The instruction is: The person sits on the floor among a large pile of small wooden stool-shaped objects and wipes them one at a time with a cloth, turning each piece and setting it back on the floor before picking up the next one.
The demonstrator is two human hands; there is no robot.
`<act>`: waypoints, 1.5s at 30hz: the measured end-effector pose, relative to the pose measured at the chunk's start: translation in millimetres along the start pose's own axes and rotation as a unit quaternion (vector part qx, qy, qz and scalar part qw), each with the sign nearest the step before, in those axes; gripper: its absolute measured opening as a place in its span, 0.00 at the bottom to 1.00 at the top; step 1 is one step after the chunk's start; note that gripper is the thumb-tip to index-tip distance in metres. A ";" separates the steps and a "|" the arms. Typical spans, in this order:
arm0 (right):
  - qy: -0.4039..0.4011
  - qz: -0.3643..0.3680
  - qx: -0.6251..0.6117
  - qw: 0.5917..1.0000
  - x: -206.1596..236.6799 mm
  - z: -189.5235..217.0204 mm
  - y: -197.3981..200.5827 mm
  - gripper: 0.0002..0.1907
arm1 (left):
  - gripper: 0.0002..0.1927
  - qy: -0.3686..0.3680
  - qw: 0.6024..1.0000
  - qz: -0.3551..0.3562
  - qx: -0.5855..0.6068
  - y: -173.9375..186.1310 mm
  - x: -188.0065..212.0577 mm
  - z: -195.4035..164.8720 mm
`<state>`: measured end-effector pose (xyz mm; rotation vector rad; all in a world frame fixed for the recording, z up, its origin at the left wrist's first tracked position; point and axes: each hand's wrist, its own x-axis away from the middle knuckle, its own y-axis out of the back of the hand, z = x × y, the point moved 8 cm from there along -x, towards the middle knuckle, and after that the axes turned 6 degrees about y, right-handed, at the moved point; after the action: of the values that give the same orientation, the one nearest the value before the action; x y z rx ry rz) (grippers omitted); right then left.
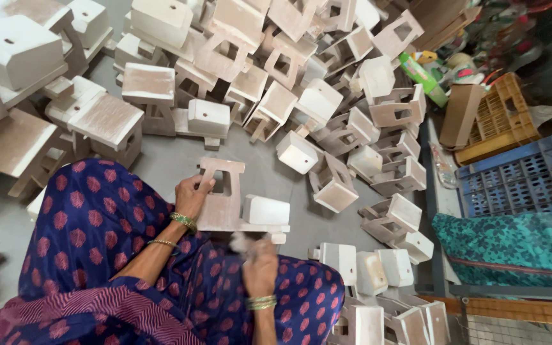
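On your lap, at centre frame: a whitewashed wooden piece (228, 201), an upright panel with a square cut-out joined to a flat base that carries a white block, lies across the blue-and-red printed cloth (91, 223) over your knees.

Left fingers: your left hand (191, 195) curls round the left edge of the upright panel, thumb on the face beside the cut-out; the fingers are pinching the panel and steadying it.

Right fingers: your right hand (258, 268) is bunched round a small pale wad (243, 241), blurred, which touches the near edge of the base; the fingers look pressed together on it, though what the wad is cannot be told.

Wrists: gold bangles (184, 220) on the left, a matching set on the right.

Step in hand: judged from the grip and the blur, you are rubbing or wiping the base edge while the other hand braces the piece.

Next move calls for: a firm left hold so the piece does not rock, and a turn of the piece to bring an untouched face under the wad.

Around you: a heap of like pieces (269, 83) covers the grey floor (174, 160) ahead and to both sides; a smaller group (378, 268) stands just right of your knee.

Far right: a blue crate (519, 179), an orange crate (499, 118), and a teal patterned cushion (506, 246).
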<state>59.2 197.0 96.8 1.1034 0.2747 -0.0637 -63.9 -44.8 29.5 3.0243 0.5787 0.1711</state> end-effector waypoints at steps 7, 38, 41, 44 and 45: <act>0.025 -0.046 -0.110 0.993 -10.5 21.9 -11.2 0.20 | 0.16 0.010 1.000 0.014 -0.001 -1.1 3.2 2.5; -0.043 -0.020 -0.483 0.874 -29.9 33.3 -15.7 0.29 | 0.18 0.210 0.947 0.234 -0.073 -25.3 56.1 41.1; -0.085 -0.144 -0.277 0.946 -47.5 14.6 9.7 0.29 | 0.18 0.242 0.940 0.238 -0.032 -15.4 59.5 41.8; -0.149 -0.170 -0.226 0.947 -73.8 -23.4 7.5 0.38 | 0.18 0.160 0.980 0.055 -0.110 17.5 42.7 29.6; -0.179 -0.115 -0.309 0.927 -82.5 -39.0 -9.2 0.36 | 0.19 0.126 0.989 -0.005 -0.076 28.3 37.8 22.6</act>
<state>-29.4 220.4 93.0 0.4118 0.0794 -0.3607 -15.9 -57.9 12.9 2.8711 0.5681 0.5748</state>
